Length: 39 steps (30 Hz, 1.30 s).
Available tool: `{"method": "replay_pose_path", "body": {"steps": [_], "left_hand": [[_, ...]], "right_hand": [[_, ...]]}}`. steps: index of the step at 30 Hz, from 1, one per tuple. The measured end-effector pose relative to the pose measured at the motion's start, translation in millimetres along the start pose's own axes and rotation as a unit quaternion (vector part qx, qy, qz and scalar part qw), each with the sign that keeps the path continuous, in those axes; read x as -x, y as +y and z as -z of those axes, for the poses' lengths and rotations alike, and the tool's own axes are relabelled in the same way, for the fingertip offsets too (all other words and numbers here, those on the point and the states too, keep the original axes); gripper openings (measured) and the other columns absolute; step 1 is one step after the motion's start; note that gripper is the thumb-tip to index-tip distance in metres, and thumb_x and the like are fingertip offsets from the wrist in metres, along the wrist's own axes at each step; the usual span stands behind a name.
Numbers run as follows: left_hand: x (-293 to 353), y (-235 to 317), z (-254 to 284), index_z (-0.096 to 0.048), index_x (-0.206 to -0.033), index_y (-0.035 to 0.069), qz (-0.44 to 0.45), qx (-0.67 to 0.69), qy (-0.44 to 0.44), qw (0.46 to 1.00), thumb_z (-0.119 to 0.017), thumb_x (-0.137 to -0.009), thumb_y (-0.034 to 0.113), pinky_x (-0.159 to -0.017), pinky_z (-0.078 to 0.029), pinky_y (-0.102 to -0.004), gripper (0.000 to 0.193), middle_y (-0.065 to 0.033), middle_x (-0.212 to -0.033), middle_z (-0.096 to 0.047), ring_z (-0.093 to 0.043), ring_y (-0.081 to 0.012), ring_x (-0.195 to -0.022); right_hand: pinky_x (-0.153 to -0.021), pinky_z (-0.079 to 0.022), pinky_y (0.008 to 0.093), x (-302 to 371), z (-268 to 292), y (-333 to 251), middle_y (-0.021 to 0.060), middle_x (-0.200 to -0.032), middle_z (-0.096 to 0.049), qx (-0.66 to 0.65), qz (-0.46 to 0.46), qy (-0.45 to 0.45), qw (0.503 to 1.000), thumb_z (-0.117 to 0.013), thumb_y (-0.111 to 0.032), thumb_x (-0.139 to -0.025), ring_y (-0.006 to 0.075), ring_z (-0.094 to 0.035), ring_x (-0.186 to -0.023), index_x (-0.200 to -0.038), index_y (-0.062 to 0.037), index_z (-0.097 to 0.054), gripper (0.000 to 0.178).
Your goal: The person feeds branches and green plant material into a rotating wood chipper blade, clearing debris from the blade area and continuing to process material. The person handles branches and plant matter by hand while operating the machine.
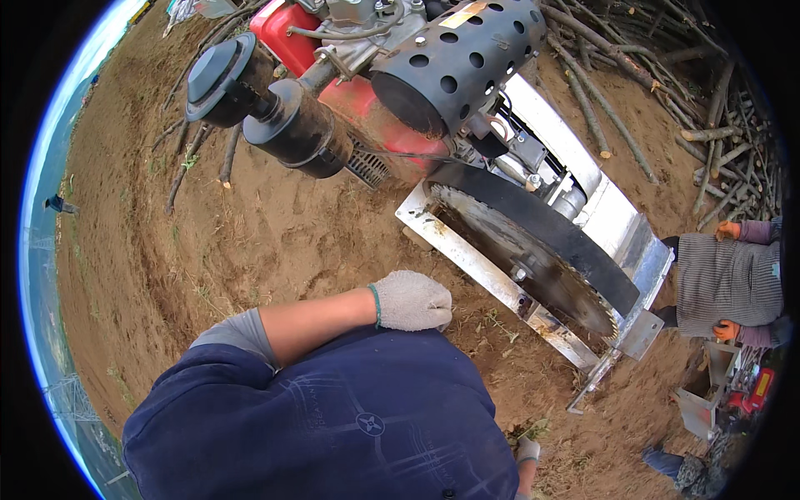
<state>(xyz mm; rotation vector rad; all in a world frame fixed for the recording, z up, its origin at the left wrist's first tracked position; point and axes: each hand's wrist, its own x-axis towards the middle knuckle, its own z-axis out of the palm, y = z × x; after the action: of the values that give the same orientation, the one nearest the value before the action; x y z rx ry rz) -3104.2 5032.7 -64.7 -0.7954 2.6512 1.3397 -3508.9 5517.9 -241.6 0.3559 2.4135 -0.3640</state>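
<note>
My left hand (412,301), in a pale knitted work glove with a green cuff, is curled into a fist in front of my dark blue shirt. Nothing sticks out of it. My right hand (527,450) shows only in part past the shirt's lower right side, also in a pale glove; its fingers are mostly hidden. Ahead of me stands an engine-driven circular saw. Its toothed round blade (533,258) sits under a black curved guard (550,229) within a white metal frame (467,250). Neither hand touches the machine.
The saw's red engine (375,117) carries a perforated black muffler (458,67) and a black air filter (292,125). Cut branches (733,158) are piled at upper right. A person in a grey knit top (729,283) and orange gloves stands right of the blade, near a metal box (700,408).
</note>
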Motion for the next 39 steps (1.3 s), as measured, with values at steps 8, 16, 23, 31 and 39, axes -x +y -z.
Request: {"method": "replay_pose_path", "body": {"steps": [8,16,23,31,39], "left_hand": [[-23,-121,-80,-0.076,-0.096,0.009,0.063,-0.047,-0.160,0.984,-0.051,-0.086,0.037,-0.082,-0.053,-0.0521,0.038,-0.0214,-0.099,-0.073,-0.069,-0.0412,-0.094],[10,-255,-178,-0.078,-0.105,0.008,0.060,-0.101,-0.217,0.969,-0.051,-0.090,0.033,-0.091,-0.054,-0.0483,0.039,-0.0200,-0.112,-0.073,-0.069,-0.0391,-0.106],[87,-361,-202,-0.077,-0.105,0.005,0.040,-0.187,-0.298,0.935,-0.050,-0.093,0.030,-0.086,-0.056,-0.0460,0.038,-0.0207,-0.112,-0.073,-0.071,-0.0383,-0.103],[120,-249,-134,-0.071,-0.089,0.001,0.214,0.156,0.072,0.962,-0.070,-0.081,0.029,-0.072,-0.055,-0.0358,0.029,-0.0124,-0.080,-0.070,-0.069,-0.0209,-0.078],[42,-65,-130,-0.033,-0.151,-0.008,-0.109,-0.058,-0.045,0.991,-0.083,-0.067,0.049,-0.113,-0.041,-0.0429,0.112,-0.0283,-0.150,-0.046,-0.045,-0.0390,-0.140]], "right_hand": [[-0.081,-0.052,0.0398,187,-203,108,0.0176,-0.112,-0.069,-0.017,0.025,0.152,0.988,-0.071,-0.021,-0.088,0.0311,-0.065,-0.094,-0.120,0.0035,-0.068,0.040],[-0.082,-0.053,0.0413,209,-195,17,0.0248,-0.109,-0.073,-0.211,0.059,0.293,0.931,-0.068,-0.018,-0.085,0.0331,-0.069,-0.091,-0.113,0.0126,-0.066,0.042],[-0.062,-0.049,0.0427,222,-196,-126,0.0073,-0.086,-0.066,-0.563,0.144,0.074,0.811,-0.068,-0.016,-0.087,0.0206,-0.060,-0.073,-0.097,0.0024,-0.061,0.022],[-0.068,-0.049,0.0348,268,-230,-175,0.0031,-0.084,-0.070,-0.592,0.103,0.054,0.797,-0.069,-0.018,-0.088,0.0177,-0.061,-0.072,-0.097,-0.0024,-0.071,0.018],[-0.062,-0.051,0.0385,287,-238,-129,0.0033,-0.080,-0.068,-0.653,0.103,0.062,0.748,-0.067,-0.020,-0.091,0.0198,-0.065,-0.071,-0.093,-0.0048,-0.069,0.016]]}}
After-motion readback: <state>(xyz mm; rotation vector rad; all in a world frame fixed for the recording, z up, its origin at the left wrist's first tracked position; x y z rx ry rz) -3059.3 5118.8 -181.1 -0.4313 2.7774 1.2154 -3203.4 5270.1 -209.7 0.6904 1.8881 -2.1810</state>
